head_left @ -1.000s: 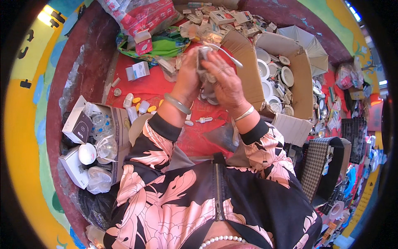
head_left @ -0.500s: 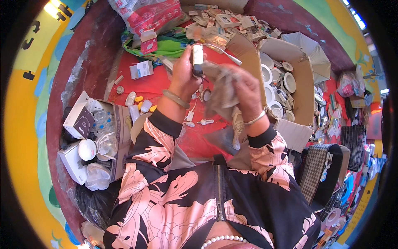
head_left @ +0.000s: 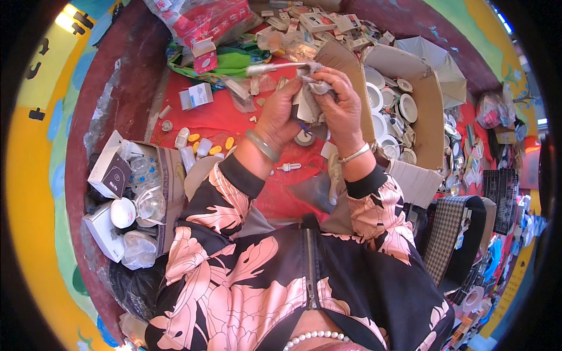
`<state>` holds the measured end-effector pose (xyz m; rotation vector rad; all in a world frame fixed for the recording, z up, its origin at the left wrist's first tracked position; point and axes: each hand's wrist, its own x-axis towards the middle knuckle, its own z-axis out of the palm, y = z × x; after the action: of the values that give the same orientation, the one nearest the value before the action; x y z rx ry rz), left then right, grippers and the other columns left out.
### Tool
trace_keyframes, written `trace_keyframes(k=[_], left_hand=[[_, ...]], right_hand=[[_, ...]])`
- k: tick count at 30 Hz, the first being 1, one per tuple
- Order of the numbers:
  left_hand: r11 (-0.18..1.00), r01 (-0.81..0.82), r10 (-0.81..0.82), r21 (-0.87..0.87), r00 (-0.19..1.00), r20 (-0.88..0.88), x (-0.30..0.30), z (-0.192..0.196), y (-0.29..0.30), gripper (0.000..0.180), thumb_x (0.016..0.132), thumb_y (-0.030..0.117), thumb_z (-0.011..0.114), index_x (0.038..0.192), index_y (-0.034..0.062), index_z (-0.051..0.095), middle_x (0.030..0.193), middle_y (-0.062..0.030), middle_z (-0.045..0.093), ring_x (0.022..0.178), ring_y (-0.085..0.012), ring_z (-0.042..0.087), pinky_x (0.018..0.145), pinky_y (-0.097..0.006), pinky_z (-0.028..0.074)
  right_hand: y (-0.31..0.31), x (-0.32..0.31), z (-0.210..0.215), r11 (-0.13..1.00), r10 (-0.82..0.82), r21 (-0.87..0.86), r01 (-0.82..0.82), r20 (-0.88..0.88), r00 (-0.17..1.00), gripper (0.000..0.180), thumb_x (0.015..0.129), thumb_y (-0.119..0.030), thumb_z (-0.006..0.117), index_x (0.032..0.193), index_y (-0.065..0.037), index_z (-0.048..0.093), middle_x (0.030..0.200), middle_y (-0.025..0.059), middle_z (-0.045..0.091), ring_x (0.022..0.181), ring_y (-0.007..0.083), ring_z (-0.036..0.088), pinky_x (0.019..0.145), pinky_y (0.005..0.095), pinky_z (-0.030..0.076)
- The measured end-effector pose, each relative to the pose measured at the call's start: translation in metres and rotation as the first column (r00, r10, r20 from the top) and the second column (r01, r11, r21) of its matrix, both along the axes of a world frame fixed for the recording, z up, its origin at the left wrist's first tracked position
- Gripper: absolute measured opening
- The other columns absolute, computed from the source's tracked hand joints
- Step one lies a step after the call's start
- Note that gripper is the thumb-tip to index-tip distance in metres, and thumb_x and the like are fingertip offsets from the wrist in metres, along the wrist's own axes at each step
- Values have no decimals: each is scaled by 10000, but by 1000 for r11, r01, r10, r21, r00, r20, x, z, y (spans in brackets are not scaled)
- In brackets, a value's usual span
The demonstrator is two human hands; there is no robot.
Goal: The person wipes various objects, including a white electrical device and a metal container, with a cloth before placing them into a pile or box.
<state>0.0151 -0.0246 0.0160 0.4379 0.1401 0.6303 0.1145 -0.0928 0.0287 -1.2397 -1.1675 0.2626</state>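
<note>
My left hand (head_left: 276,120) is closed around a small white ribbed device (head_left: 303,107) with a cord, partly hidden by fingers and cloth. A grey cloth (head_left: 317,88) is pinched in my right hand (head_left: 344,111) and pressed over the device's upper end. From that end the white cord (head_left: 261,69) stretches left, blurred by motion. Below my hands, a small round fitting (head_left: 304,138) and a white plug-like piece (head_left: 288,167) lie on the red sheet (head_left: 275,196).
At right stands an open cardboard box (head_left: 430,111) of round white light fittings (head_left: 408,108). A box with plastic-wrapped items (head_left: 170,193) is at left. Small cartons (head_left: 316,22) pile up at the back. Yellow pieces (head_left: 215,150) and a small white box (head_left: 196,96) lie left of my hands.
Both hands have come together. The cloth has moved up and left onto the device; the cord has swung from the right side to the left.
</note>
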Motion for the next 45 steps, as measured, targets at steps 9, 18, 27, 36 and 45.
trace_keyframes(k=[9, 18, 27, 36, 45], left_hand=[[999, -51, 51, -12, 999, -8, -13, -8, 28, 358, 897, 242, 442, 1120, -34, 498, 1091, -174, 571, 1034, -274, 559, 908, -376, 446], [997, 68, -69, -41, 998, -14, -6, -16, 12, 284, 882, 210, 474, 1082, 21, 544, 1011, -123, 610, 934, -216, 601, 837, -360, 489], [999, 40, -40, -2, 999, -5, -10, 0, 14, 316, 896, 212, 425, 1089, -12, 534, 997, -118, 606, 886, -210, 603, 811, -338, 491], [998, 56, -57, -15, 997, -49, -7, 1, 12, 298, 883, 173, 434, 1087, -21, 532, 1027, -111, 594, 926, -180, 591, 822, -331, 481], [985, -45, 36, -168, 998, -55, -12, 1, 17, 243, 896, 179, 483, 1033, -12, 543, 973, -148, 604, 923, -281, 604, 833, -438, 515]], right_hand=[[-14, -22, 8, 961, 276, -128, -247, 350, 895, 222, 712, 52, 561, 908, -38, 611, 950, 87, 583, 944, 241, 553, 836, 320, 437], [-2, -9, 5, 991, -124, 3, 131, 327, 937, 253, 652, 50, 566, 884, -42, 610, 916, 115, 575, 913, 281, 548, 808, 350, 436], [-12, -21, 15, 998, 59, -7, -66, 553, 831, 289, 624, 68, 529, 879, -45, 608, 949, 109, 574, 899, 291, 548, 805, 360, 442], [-15, -17, 11, 1000, 18, -2, -20, 531, 847, 287, 607, 75, 535, 863, -43, 589, 922, 131, 563, 879, 333, 533, 836, 400, 433], [-1, 45, -15, 942, -254, -265, 206, -165, 953, 202, 801, 24, 498, 952, -52, 610, 964, 99, 610, 862, 213, 586, 764, 349, 470]])
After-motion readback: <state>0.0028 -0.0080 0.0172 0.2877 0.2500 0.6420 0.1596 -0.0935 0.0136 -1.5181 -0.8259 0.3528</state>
